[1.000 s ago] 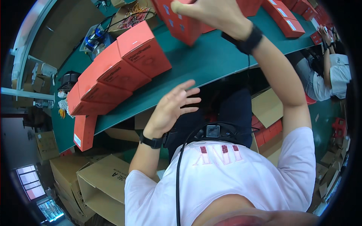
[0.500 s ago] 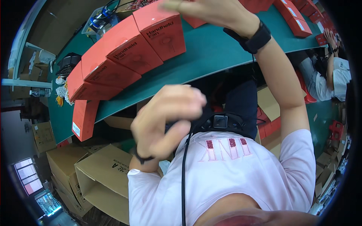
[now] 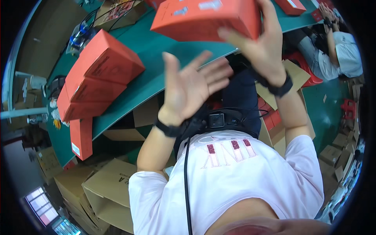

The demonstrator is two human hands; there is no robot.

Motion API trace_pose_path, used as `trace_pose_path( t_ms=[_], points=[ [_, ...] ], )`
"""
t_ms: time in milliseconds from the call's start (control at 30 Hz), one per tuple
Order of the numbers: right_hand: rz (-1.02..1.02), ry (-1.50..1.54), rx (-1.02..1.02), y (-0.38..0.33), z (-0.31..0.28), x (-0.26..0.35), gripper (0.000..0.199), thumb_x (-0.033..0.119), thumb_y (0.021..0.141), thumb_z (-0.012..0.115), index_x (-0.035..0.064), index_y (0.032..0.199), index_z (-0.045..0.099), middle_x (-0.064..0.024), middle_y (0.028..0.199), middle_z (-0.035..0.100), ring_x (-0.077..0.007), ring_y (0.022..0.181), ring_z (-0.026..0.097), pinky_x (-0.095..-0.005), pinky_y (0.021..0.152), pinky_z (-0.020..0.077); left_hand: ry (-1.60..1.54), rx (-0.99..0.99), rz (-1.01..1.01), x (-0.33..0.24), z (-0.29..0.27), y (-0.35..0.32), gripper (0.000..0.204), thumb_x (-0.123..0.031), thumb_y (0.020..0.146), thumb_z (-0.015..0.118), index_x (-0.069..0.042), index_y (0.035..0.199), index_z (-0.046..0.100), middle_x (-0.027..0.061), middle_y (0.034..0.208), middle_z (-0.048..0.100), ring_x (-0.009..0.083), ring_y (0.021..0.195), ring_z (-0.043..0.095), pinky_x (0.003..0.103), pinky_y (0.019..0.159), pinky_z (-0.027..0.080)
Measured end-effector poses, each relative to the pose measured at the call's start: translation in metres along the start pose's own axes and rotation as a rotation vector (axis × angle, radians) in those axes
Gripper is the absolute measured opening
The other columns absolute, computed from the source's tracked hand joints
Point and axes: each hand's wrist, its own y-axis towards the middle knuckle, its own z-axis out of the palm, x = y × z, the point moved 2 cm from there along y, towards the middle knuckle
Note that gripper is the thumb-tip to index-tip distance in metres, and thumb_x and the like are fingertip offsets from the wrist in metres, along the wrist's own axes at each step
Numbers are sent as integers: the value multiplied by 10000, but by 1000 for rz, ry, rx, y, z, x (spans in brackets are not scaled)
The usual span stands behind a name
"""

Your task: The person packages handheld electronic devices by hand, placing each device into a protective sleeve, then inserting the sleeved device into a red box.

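Observation:
My right hand [image 3: 266, 47] grips a red cardboard box [image 3: 203, 19] by its right end, holding it tilted over the table. My left hand [image 3: 194, 88] is just below that box, palm up with fingers spread, and it touches nothing. To the left, several similar red boxes [image 3: 105, 64] stand side by side in a row on the green table [image 3: 145, 70]. A narrower-looking red box [image 3: 81, 137] sits at the table edge by the near end of the row. Black bands circle both wrists.
Brown cartons [image 3: 109, 184] lie beside me at lower left. An open carton [image 3: 274, 135] with red boxes is by my right side. Cables and a blue device [image 3: 80, 39] lie at the table's far left. A co-worker [image 3: 340, 51] sits at the right.
My right hand has taken hold of a red box from the row's right end and moved it rightward. My left hand has turned palm up, fingers spreading. The view has shifted slightly.

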Motion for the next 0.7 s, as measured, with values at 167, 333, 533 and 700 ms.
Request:
trace_pose_path(
  t_ms=[167,333,533,700],
  points=[
    [-276,-192,197,-85,-20,-31,1008,214,693,943,4,1483,353,-198,1417,468,-351,1296,525,-437,1078,448,2,-269,462,-29,1,54,731,-641,925,619,-51,1348,531,103,1297,610,235,1244,570,421,1072,449],
    [-60,-349,217,-54,-86,-46,751,179,801,849,42,1454,504,-177,1403,549,-319,1287,559,-380,1064,455,1429,-296,993,-38,4,66,968,-193,676,947,-16,1415,349,129,1282,516,215,1211,522,371,1036,430],
    [-66,316,117,7,-87,-52,502,162,862,805,-25,1285,610,-125,1176,671,-184,989,658,-318,870,529,1499,-362,939,3,-5,79,1071,-219,615,982,-17,1428,314,134,1325,445,243,1230,502,387,1046,426],
    [155,82,459,19,-79,-16,410,152,867,753,-12,1229,651,-152,1080,701,-222,920,679,-328,842,540,1540,-348,956,2,0,75,1074,-221,609,986,-14,1421,315,135,1320,444,251,1229,503,391,1047,426]
  ],
)
